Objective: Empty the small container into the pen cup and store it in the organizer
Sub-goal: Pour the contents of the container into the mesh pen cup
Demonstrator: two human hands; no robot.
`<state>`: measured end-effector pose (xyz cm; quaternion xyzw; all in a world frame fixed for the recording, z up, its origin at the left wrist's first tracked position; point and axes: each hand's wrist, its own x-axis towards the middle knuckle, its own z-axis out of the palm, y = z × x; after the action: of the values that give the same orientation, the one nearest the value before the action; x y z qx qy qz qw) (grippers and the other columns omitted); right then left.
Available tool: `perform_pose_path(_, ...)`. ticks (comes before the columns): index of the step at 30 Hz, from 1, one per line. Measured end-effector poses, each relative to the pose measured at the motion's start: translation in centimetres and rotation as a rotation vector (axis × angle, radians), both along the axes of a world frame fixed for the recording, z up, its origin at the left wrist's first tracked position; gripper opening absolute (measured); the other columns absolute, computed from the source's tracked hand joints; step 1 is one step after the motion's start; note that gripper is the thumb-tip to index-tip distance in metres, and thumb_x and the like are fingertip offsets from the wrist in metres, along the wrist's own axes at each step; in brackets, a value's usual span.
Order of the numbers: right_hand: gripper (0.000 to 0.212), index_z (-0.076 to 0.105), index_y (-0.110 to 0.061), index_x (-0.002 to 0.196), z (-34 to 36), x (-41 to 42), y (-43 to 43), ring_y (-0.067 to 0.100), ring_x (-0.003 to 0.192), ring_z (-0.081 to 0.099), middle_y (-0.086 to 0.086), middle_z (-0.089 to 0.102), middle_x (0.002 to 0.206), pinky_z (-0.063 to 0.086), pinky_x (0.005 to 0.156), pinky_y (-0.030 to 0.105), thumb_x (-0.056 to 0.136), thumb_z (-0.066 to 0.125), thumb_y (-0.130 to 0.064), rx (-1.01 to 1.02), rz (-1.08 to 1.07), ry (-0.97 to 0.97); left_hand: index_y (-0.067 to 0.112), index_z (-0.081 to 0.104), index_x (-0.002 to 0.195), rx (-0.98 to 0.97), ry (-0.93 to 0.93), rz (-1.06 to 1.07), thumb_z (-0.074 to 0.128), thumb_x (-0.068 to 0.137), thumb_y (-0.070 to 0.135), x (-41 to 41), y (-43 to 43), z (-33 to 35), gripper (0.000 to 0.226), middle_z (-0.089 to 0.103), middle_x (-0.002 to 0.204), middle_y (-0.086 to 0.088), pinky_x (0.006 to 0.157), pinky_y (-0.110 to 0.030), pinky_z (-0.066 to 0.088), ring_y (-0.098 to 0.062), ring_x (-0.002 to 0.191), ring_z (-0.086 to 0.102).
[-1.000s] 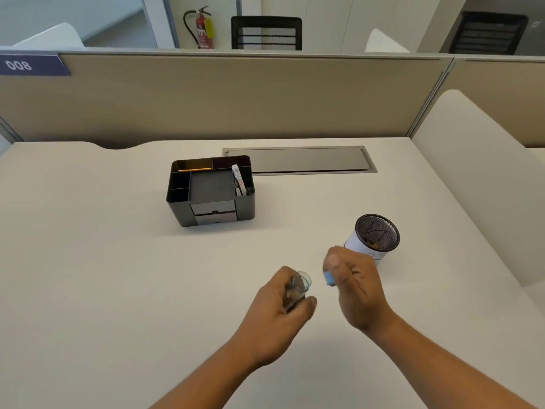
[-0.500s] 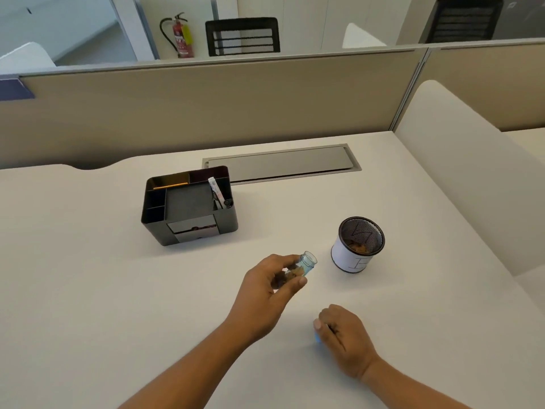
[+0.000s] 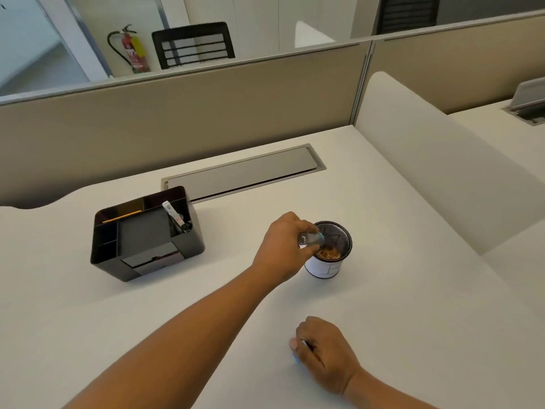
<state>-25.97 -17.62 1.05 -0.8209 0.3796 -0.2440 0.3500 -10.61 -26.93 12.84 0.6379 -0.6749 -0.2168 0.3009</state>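
My left hand (image 3: 283, 249) grips a small clear container (image 3: 312, 239), tipped mouth-first over the left rim of the black mesh pen cup (image 3: 339, 231). Small brownish pieces lie inside the cup, which has a white paper band around its base. My right hand (image 3: 321, 352) rests low on the desk with its fingers curled over a small blue cap (image 3: 295, 358), of which only an edge shows. The black desk organizer (image 3: 188, 246) stands to the left of the cup, with a yellow pencil and a white pen in its compartments.
A grey cable-tray lid (image 3: 241, 172) is set into the white desk behind the organizer. Beige partition panels close the desk at the back, and a rounded white divider (image 3: 442, 160) runs along the right. Chairs and a fire extinguisher stand beyond the partition.
My left hand has carried the container up and right to the pen cup and tipped it over the rim. My right hand dropped to the desk with the blue cap and stays there.
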Motion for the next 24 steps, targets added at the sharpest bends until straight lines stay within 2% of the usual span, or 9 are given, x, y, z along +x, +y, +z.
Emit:
perform_pose_path(5,0.052,0.046,-0.013,0.059,0.0,0.0,0.0,0.020,0.060,0.044,0.005,0.046,0.055,0.041,0.055,0.042,0.095,0.039,-0.049,-0.010,0.014,0.006,0.020,0.073,0.106,0.025,-0.021,-0.016,0.077,0.078,0.017,-0.6,-0.8,-0.5,0.028,0.049,0.088,0.004,0.059,-0.014,0.033,-0.014,0.076,0.050)
perform_pose_path(8,0.053,0.044,-0.013,0.059,0.0,0.0,0.0,0.019,0.059,0.043,0.004,0.045,0.055,0.041,0.054,0.042,0.094,0.040,-0.052,-0.002,0.003,-0.001,0.022,0.073,0.104,0.017,-0.010,-0.021,0.077,0.078,0.017,-0.5,-0.8,-0.5,0.027,0.051,0.090,0.004,0.061,-0.018,0.040,-0.015,0.078,0.053)
perform_pose_path(11,0.052,0.040,-0.016,0.061,0.0,0.1,0.0,0.014,0.058,0.039,-0.002,0.040,0.056,0.037,0.053,0.035,0.092,0.042,-0.057,0.002,-0.010,-0.012,0.024,0.072,0.103,0.006,0.042,-0.002,0.077,0.078,0.018,-0.1,-0.3,-0.1,0.025,0.057,0.094,0.005,0.070,-0.031,0.053,-0.016,0.084,0.057)
perform_pose_path(15,0.048,0.043,-0.025,0.063,0.5,0.2,-0.1,0.008,0.056,0.038,-0.010,0.041,0.058,0.033,0.053,0.024,0.087,0.049,-0.067,0.093,-0.039,-0.024,0.028,0.070,0.099,0.000,0.149,0.085,0.078,0.077,0.021,1.3,1.9,0.1,0.025,0.065,0.097,0.012,0.071,-0.022,0.048,-0.006,0.084,0.058)
perform_pose_path(18,0.034,0.057,-0.028,0.071,1.4,0.5,-0.5,0.005,0.056,0.046,-0.011,0.055,0.062,0.040,0.054,0.017,0.080,0.067,-0.059,0.299,-0.091,-0.105,0.034,0.068,0.099,0.041,0.247,0.182,0.078,0.078,0.023,2.5,4.8,0.1,0.026,0.066,0.097,0.017,0.069,-0.012,0.045,0.001,0.088,0.059)
perform_pose_path(20,0.018,0.065,-0.034,0.082,2.5,1.0,-0.6,0.004,0.061,0.055,-0.015,0.067,0.076,0.048,0.058,0.017,0.078,0.076,-0.047,0.388,-0.112,-0.130,0.037,0.067,0.098,0.050,0.297,0.231,0.078,0.078,0.023,3.6,7.4,-0.2,0.026,0.066,0.095,0.021,0.068,-0.010,0.047,0.003,0.089,0.060)
perform_pose_path(22,0.019,0.068,-0.037,0.089,3.5,1.5,-0.6,0.004,0.063,0.057,-0.016,0.070,0.087,0.052,0.060,0.018,0.077,0.082,-0.033,0.446,-0.140,-0.157,0.037,0.067,0.096,0.049,0.343,0.275,0.079,0.078,0.022,4.7,10.1,-0.7,0.026,0.068,0.095,0.021,0.072,-0.013,0.050,0.003,0.089,0.061)
perform_pose_path(24,0.026,0.070,-0.035,0.093,4.7,1.9,-0.6,0.005,0.061,0.057,-0.009,0.072,0.090,0.054,0.060,0.021,0.077,0.084,-0.021,0.509,-0.165,-0.222,0.035,0.068,0.097,0.061,0.365,0.329,0.078,0.078,0.022,5.8,12.9,-1.4,0.025,0.071,0.098,0.017,0.074,-0.016,0.052,-0.002,0.091,0.063)
